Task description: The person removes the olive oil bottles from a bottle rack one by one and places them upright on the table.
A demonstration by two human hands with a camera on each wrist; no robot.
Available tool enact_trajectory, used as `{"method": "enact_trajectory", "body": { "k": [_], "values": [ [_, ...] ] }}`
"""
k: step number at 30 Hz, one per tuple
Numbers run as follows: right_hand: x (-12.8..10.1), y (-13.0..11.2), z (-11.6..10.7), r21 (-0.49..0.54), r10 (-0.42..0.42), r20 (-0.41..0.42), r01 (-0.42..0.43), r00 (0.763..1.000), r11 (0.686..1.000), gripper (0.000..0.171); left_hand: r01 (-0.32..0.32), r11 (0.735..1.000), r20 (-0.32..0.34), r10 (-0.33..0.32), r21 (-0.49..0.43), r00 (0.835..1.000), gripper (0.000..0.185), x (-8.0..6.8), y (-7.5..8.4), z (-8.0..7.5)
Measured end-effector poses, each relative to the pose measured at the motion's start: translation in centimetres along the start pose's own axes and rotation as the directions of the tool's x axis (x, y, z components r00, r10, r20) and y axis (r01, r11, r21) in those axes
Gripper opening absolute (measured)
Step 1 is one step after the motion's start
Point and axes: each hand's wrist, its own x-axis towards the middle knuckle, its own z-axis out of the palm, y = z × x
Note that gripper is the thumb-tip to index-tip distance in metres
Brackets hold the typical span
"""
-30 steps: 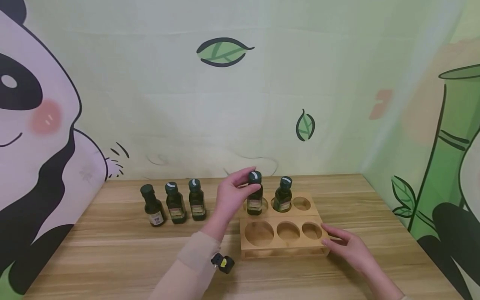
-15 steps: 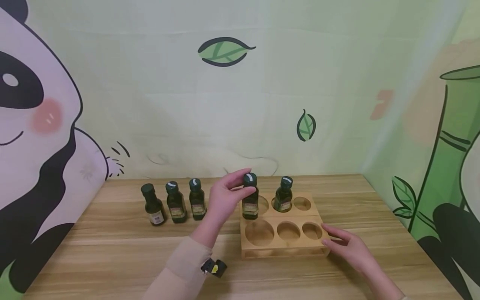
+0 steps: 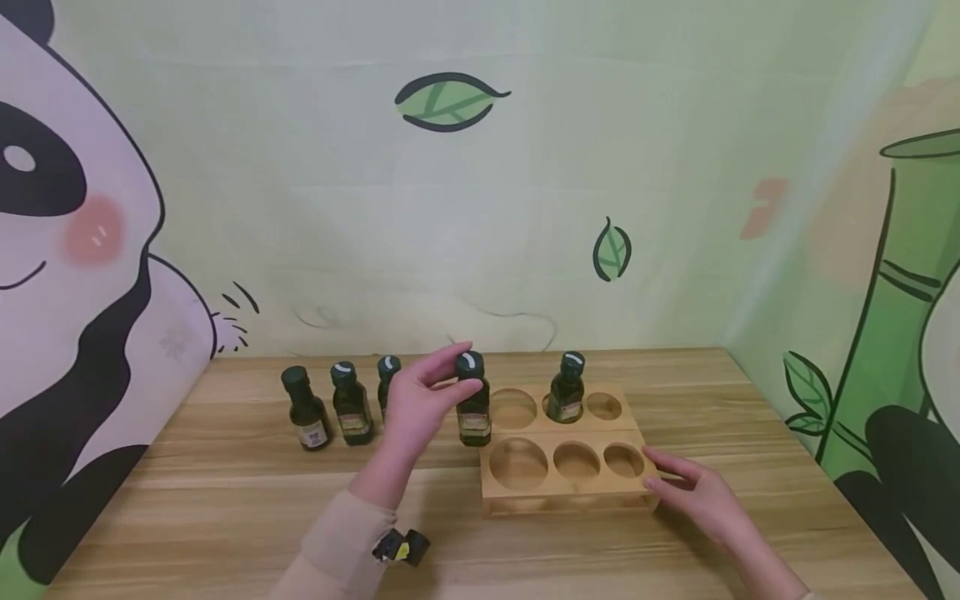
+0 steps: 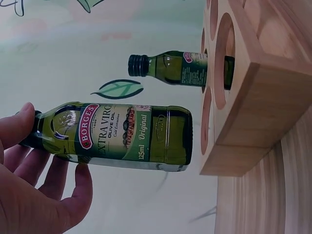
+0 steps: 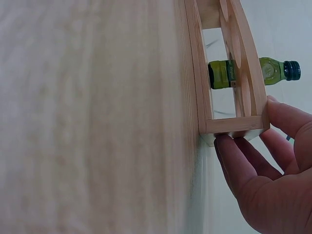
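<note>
My left hand [image 3: 412, 404] holds a green glass olive oil bottle [image 3: 474, 417] by its dark cap and neck, thumb on one side and fingers on the other. The bottle is upright, just off the left edge of a wooden bottle rack [image 3: 558, 430]. In the left wrist view its label [image 4: 117, 129] reads "Borges extra virgin olive oil". My right hand [image 3: 701, 496] grips the rack's right end, thumb at the top edge and fingers against the end face [image 5: 234, 125]. One similar bottle [image 3: 566, 396] stands in the middle hole of the rack's back row.
Left of my left hand, two dark bottles, a taller one [image 3: 306, 412] and a squarer one [image 3: 352, 408], stand on the wooden table [image 3: 225, 500]. A third bottle [image 3: 387, 375] is partly hidden behind that hand. A printed cloth backdrop [image 3: 322, 208] rises behind the table.
My left hand has moved left with the olive oil bottle, from over the rack's back-left hole to beside the rack's left edge. My right hand stays on the rack.
</note>
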Motion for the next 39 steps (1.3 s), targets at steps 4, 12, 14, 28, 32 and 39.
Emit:
{"method": "enact_trajectory", "body": {
  "k": [4, 12, 14, 28, 32, 39],
  "values": [
    [-0.1, 0.0, 0.0, 0.007, -0.007, -0.002, 0.007, 1.000, 1.000, 0.060, -0.007, 1.000, -0.014, 0.007, 0.007, 1.000, 0.047, -0.1, -0.3, -0.9],
    [-0.1, -0.1, 0.0, 0.007, -0.016, -0.003, 0.016, 1.000, 1.000, 0.059, 0.026, 0.997, -0.028, -0.024, 0.074, 0.999, 0.047, -0.5, -1.1, -2.7],
    [-0.1, -0.2, 0.0, 0.010, -0.016, -0.003, 0.016, 1.000, 1.000, 0.059, 0.026, 0.996, -0.032, -0.023, 0.086, 0.999, 0.047, -0.6, -1.4, -3.2],
    [-0.1, 0.0, 0.0, 0.029, -0.026, -0.004, 0.026, 1.000, 0.999, 0.058, 0.066, 0.990, -0.064, -0.058, 0.121, 0.996, 0.047, -1.9, -2.4, -5.3],
    [-0.1, 0.0, 0.0, 0.023, -0.024, -0.007, 0.024, 1.000, 0.999, 0.058, 0.080, 0.988, -0.066, -0.072, 0.129, 0.995, 0.048, -2.0, -2.8, -5.8],
    [-0.1, 0.0, 0.1, 0.020, -0.027, -0.015, 0.028, 1.000, 0.999, 0.058, 0.112, 0.978, -0.077, -0.099, 0.178, 0.992, 0.048, -2.3, -3.7, -6.8]
  ]
}}
